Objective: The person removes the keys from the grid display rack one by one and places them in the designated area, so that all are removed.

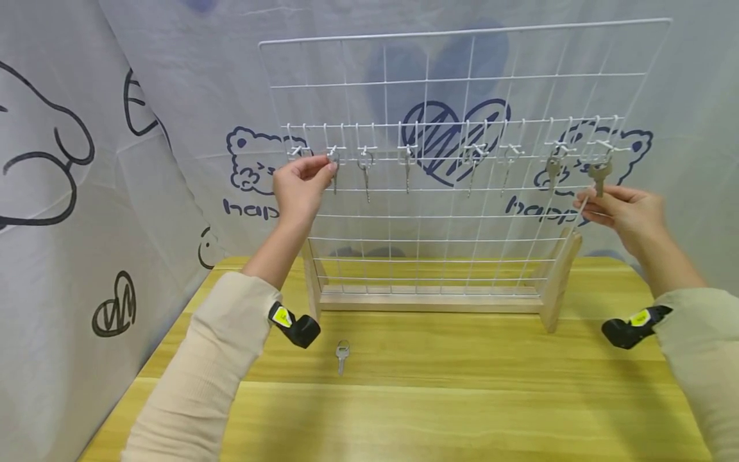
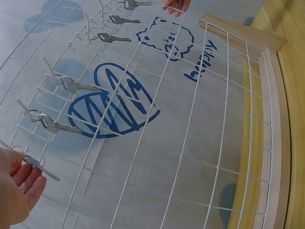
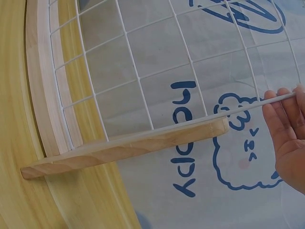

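Yellow wood-grain table [image 1: 439, 410], printed cloth [image 1: 173, 192] behind, wood-footed wire rack [image 1: 430, 307], left fingers [image 1: 312, 163] pinching a key [image 2: 44, 170], right fingers [image 1: 626, 192] gripping the rack's edge

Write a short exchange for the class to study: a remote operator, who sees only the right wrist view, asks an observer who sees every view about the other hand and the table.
Operator: I see the right hand gripping the edge of the wire grid. Where is the left hand?
Observer: It is up by the row of hooks, with its thumb and fingers at a silvery key.
Operator: Understood. Is anything lying on the table that I can't see?
Observer: Yes, a loose key lies in front of the wooden stand, towards the person's left.
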Demonstrator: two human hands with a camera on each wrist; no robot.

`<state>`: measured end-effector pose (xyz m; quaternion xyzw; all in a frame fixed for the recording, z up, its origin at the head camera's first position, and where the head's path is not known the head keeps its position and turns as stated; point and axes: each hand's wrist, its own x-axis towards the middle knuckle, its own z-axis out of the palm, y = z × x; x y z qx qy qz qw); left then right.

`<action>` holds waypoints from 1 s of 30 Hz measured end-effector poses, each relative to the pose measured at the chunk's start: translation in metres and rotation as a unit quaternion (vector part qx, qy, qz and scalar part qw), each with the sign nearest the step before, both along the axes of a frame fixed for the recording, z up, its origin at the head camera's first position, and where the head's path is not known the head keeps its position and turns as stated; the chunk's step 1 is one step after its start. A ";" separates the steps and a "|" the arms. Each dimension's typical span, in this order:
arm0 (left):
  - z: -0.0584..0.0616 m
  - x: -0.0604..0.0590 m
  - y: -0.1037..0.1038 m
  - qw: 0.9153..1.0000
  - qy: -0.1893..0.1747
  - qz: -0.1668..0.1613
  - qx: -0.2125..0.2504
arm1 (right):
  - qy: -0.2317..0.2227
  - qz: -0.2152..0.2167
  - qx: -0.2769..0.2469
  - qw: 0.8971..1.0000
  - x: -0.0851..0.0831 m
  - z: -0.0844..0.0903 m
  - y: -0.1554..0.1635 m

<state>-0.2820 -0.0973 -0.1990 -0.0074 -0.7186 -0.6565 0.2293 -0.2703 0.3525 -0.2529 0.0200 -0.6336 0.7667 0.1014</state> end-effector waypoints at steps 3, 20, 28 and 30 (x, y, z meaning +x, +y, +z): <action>0.002 0.000 0.001 1.000 -0.002 0.002 0.011 | 0.004 0.003 -0.003 1.000 0.000 0.000 0.000; 0.009 0.007 -0.001 0.999 -0.010 -0.021 0.034 | 0.003 0.001 0.006 1.000 0.000 0.001 -0.001; 0.008 0.014 -0.004 0.999 0.016 -0.040 0.029 | 0.005 0.006 0.015 1.000 0.000 0.002 0.000; 0.008 0.015 -0.004 0.998 0.020 -0.044 0.026 | 0.007 0.007 0.014 1.000 0.000 0.001 0.000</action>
